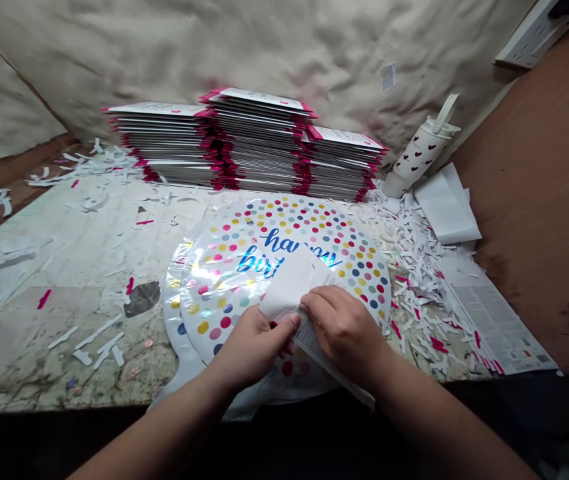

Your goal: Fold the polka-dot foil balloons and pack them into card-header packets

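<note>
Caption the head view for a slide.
Left hand and right hand hold printed paper over flat, dotted foil balloons.

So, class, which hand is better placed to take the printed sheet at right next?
Probably the right hand: it's nearer the printed sheet, though it and the left hand both hold white paper.

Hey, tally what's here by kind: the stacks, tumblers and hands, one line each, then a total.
Stacks: 3
Tumbler: 1
Hands: 2
Total: 6
</note>
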Demonstrator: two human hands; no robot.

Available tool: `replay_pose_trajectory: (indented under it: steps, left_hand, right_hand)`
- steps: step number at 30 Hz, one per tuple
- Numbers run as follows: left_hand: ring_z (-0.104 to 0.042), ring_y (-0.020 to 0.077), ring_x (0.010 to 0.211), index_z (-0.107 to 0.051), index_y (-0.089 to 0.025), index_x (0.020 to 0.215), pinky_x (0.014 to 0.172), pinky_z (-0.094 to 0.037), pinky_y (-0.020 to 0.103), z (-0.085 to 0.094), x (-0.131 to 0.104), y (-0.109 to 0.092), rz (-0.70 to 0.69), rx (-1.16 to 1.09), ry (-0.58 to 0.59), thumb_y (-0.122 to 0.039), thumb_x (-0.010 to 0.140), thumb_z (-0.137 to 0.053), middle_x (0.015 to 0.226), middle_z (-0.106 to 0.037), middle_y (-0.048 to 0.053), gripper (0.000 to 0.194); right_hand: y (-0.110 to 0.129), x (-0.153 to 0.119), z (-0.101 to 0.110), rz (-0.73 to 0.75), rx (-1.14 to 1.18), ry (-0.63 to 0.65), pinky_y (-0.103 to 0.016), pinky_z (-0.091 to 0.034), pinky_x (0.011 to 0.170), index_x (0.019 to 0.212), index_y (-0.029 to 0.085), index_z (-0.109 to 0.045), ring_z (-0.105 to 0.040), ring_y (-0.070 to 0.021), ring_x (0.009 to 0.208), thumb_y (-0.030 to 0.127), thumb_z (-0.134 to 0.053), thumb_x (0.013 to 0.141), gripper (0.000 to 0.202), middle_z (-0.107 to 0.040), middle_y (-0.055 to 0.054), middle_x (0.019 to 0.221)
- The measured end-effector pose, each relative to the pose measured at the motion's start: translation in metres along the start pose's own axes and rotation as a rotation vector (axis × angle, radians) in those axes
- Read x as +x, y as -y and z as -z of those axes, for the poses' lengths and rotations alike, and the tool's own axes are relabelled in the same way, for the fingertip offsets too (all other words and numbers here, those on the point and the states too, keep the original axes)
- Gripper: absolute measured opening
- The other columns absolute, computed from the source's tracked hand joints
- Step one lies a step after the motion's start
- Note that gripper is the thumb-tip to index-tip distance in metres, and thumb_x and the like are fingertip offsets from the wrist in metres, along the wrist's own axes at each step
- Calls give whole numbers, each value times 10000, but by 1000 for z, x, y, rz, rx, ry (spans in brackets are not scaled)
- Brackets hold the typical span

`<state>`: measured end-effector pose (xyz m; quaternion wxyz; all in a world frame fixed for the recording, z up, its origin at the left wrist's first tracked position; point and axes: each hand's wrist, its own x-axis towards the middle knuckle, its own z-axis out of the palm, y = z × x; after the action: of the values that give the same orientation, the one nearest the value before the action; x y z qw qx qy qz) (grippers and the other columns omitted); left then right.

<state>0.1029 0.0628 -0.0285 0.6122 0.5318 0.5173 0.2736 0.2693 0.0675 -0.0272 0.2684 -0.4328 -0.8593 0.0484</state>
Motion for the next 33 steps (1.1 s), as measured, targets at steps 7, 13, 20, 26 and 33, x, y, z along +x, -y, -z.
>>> replay_pose_trajectory:
  steps: [7, 13, 20, 26, 33]
  left_hand:
    - [-496, 108, 447, -625, -110, 497, 489, -376, 206, -2, 2, 10, 33, 39, 52, -433, 805, -511, 447, -572, 26, 461]
    - [-513, 121, 460, -623, -122, 490, 510, -396, 221, 6, 2, 8, 50, 22, 10, -428, 786, -538, 463, -584, 33, 434]
    - [-626, 177, 678, -667, -118, 840, 668, -498, 280, -4, 2, 9, -17, -173, -41, -384, 809, -536, 758, -686, 82, 298]
    - [-435, 283, 1188, -286, -283, 1349, 954, -404, 420, 36, 6, 7, -667, 460, -550, -279, 704, -687, 1382, -368, 95, 760]
    - [-553, 248, 1081, -588, -236, 1138, 921, -439, 404, 61, 8, 53, -888, 1025, 39, -148, 852, -443, 1123, -635, 83, 333]
  right_hand:
    - [-2, 2, 0, -76, 153, 63, -277, -475, 736, 915, 167, -579, -577, -162, 798, 137, -445, 860, 148, -633, -51, 851]
    - [-42, -7, 23, -270, -318, -181, -417, -462, 756, 914, 156, -579, -547, -268, 886, 90, -337, 833, 263, -600, -139, 891]
    - [-26, -22, 31, -200, -174, 84, -489, -387, 965, 1377, 116, -268, -378, -332, 1221, 344, -580, 765, 723, -387, -174, 1356]
    - [-20, -11, -4, 44, 120, -216, -391, -453, 906, 1193, 174, -540, -525, -219, 1067, 61, -427, 802, 422, -590, -116, 1094]
    - [-36, -39, -22, 275, -28, -30, -434, -486, 853, 1126, 109, -572, -546, -247, 1051, 83, -396, 812, 360, -631, -150, 1050]
